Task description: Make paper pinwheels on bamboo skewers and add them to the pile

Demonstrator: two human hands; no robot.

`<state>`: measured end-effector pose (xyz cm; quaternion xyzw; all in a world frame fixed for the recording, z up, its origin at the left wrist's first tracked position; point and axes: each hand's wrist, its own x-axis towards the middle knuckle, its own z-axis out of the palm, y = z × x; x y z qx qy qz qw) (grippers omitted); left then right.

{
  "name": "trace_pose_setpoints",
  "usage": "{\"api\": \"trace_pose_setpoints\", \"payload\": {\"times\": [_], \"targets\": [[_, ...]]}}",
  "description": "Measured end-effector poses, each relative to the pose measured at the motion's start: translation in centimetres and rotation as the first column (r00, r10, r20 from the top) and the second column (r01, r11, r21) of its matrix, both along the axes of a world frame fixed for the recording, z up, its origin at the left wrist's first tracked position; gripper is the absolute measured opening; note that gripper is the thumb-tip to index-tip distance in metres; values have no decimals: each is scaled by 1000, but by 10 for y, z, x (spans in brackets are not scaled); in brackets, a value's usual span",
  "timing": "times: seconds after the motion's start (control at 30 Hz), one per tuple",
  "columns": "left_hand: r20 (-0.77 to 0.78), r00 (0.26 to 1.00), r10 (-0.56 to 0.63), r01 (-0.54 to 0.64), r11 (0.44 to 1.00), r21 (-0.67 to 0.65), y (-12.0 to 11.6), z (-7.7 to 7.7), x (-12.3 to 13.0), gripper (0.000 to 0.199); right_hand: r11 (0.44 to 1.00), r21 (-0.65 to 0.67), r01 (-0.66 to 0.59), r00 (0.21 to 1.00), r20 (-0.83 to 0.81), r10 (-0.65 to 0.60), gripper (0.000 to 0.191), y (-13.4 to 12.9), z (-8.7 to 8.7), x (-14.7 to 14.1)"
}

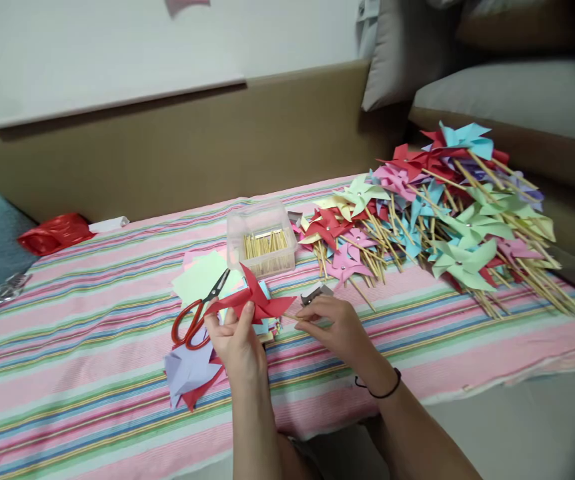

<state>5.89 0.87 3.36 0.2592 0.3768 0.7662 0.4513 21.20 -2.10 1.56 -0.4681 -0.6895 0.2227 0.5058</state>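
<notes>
**Pinch light, line up straight**

Above the striped cloth point(117, 320), on the near side of the clear box point(235, 233), the left hand point(237, 341) pinches the red pinwheel point(257, 300), thumb on top. The right hand point(335, 327) holds a thin stick point(291, 317) in a narrow fingertip grip; whether these 2 parts are joined is hidden. Best, probably, to press lightly near the middle and hold the stick straight, sparing the folds.

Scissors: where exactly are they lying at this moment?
In the head view, the red-handled scissors lie left of centre, partly over the pale green paper and just left of the left hand, which holds a red pinwheel.
</notes>
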Motion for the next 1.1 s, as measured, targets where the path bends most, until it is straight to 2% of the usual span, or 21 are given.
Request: {"api": "trace_pose_setpoints", "payload": {"times": [0.2, 0.27, 0.33, 0.4, 0.47, 0.53, 0.63, 0.73, 0.8, 0.87, 0.93, 1.0, 1.1], "targets": [[5, 995, 103, -103, 994, -28, -4, 11, 9, 60, 1000, 5, 20, 1000, -4, -20, 5, -7, 7, 3], [2, 995, 102, -102, 995, -7, -6, 13, 14, 61, 1000, 24, 18, 1000, 21, -19, 7, -11, 11, 9], [-40, 999, 27, -25, 999, 38, -10, 16, 20, 63, 998, 48, 38, 999, 28, -39, 7, -17, 17, 19], [-95, 988, -125, 133, 987, 86, -15, 18, 29, 69, 995, 65, 69, 997, 25, -71, 6, -28, 22, 32], [-159, 948, -275, 295, 948, 122, -20, 19, 38, 74, 991, 57, 123, 992, 21, -124, 7, -44, 27, 51], [-228, 904, -361, 397, 907, 138, -24, 18, 46, 73, 976, 22, 215, 976, 15, -215, 10, -64, 29, 77], [-349, 841, -414, 480, 869, 124, -27, 14, 54, 68, 908, -29, 419, 908, 3, -419, 14, -100, 24, 125], [-469, 762, -447, 545, 833, 91, -32, 11, 55, 67, 773, -95, 627, 776, -4, -631, 26, -136, 8, 173], [-523, 711, -469, 580, 812, 61, -37, 11, 53, 66, 689, -157, 707, 703, 56, -709, 34, -154, -8, 197], [-555, 665, -500, 614, 789, 25, -42, 11, 50, 65, 648, -214, 731, 682, 200, -703, 39, -166, -23, 210], [-583, 615, -531, 644, 765, -16, -47, 13, 45, 65, 639, -246, 729, 685, 289, -669, 38, -169, -34, 213], [-606, 580, -545, 656, 753, -50, -51, 16, 40, 63, 640, -262, 723, 689, 354, -633, 33, -164, -39, 210], [-607, 584, -539, 634, 770, -74, -55, 20, 35, 62, 605, -280, 746, 658, 450, -604, 23, -148, -39, 205]]}}
